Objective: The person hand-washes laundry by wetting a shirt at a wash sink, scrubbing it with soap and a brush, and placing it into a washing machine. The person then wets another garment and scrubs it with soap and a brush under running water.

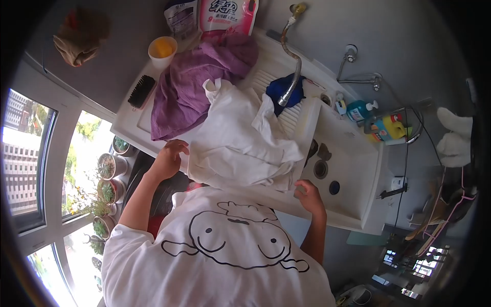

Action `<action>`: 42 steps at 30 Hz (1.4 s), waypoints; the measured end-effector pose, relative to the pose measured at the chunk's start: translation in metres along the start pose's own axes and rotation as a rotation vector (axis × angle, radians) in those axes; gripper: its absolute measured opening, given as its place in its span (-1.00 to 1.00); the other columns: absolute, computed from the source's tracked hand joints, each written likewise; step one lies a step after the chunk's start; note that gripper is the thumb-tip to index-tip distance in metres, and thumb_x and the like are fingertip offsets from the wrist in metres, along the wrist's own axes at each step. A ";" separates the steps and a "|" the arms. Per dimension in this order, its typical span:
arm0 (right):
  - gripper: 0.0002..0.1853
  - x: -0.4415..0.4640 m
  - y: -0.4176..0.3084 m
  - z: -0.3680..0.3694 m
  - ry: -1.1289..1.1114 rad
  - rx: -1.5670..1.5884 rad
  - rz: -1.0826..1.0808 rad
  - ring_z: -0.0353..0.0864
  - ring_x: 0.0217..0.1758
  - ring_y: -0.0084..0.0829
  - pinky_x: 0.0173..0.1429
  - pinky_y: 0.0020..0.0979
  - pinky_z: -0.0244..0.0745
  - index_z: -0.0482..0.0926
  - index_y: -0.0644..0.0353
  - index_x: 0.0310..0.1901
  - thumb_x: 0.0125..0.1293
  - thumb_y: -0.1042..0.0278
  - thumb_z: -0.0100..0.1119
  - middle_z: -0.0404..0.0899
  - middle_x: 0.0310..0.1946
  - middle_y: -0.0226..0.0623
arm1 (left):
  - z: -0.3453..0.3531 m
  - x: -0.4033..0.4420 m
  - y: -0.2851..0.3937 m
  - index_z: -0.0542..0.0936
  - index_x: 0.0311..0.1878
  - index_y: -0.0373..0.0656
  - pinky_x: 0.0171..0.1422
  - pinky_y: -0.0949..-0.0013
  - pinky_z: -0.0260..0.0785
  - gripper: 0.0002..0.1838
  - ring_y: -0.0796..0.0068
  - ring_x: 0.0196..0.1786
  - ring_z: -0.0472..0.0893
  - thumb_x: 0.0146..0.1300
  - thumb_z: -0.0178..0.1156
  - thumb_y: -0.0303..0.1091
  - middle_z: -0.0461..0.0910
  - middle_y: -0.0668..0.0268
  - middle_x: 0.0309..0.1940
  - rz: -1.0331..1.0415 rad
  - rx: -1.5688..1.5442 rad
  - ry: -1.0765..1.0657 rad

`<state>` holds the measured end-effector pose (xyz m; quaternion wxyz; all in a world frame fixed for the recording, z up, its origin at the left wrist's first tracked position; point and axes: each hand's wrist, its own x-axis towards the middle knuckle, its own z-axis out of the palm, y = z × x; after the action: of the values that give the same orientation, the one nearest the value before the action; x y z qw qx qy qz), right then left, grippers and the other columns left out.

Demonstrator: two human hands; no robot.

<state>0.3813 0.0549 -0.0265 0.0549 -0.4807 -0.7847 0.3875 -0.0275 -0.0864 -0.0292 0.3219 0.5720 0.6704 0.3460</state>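
Note:
A white garment (240, 138), rumpled, lies across the ribbed washboard (263, 77) part of the sink and reaches its front edge. My left hand (173, 156) is at the garment's left side, fingers loosely bent and apart, with nothing visible in them. By the garment's lower right corner, over the sink's front rim, is my right hand (309, 197), its fingers slightly curled and holding nothing that I can see. Behind the white garment a purple cloth (179, 97) is bunched up. A dark blue cloth (286, 92) sits under the metal faucet hose (294, 66).
On the left ledge are a black-bristled brush (141, 92) and a white cup (162, 51) with something yellow inside. Detergent bags (227, 18) stand behind. The right basin (348, 169) has bottles (360, 110) along its back rim. Potted plants (110, 166) line the window.

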 end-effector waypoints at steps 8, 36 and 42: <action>-0.63 0.171 -0.036 -0.022 0.441 0.360 -0.031 0.44 -0.48 -0.53 -0.38 -0.55 0.38 0.37 0.25 -0.13 0.01 0.35 0.18 0.43 -0.43 -0.33 | 0.067 0.058 0.028 0.44 -0.22 -0.22 -0.01 0.25 0.28 -0.70 0.14 -0.08 0.40 -0.13 0.13 -0.48 0.40 0.15 -0.15 0.315 0.130 0.232; -0.67 0.208 0.013 -0.024 0.727 0.226 0.144 0.46 -0.20 -0.36 -0.13 -0.44 0.35 0.38 0.29 -0.11 0.04 0.42 0.07 0.43 -0.18 -0.17 | 0.079 0.283 0.023 0.30 0.01 -0.11 -0.17 0.21 0.39 -0.61 0.07 -0.23 0.51 0.03 -0.03 -0.40 0.40 0.01 -0.13 0.008 0.366 0.037; -0.51 0.161 -0.018 0.029 0.404 -0.539 -0.434 0.15 0.16 -0.13 0.19 -0.04 -0.02 0.28 0.26 0.01 0.07 0.18 0.06 0.25 0.04 -0.09 | 0.098 0.185 0.010 0.09 0.21 -0.09 0.30 0.09 -0.18 -0.32 0.13 0.29 -0.03 0.01 0.08 -0.15 0.03 0.13 0.22 0.362 0.550 0.054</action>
<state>0.2693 0.1631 -0.0810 0.1609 -0.3676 -0.9148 0.0449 0.0332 0.1076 -0.0812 0.0708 0.7377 0.6346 0.2190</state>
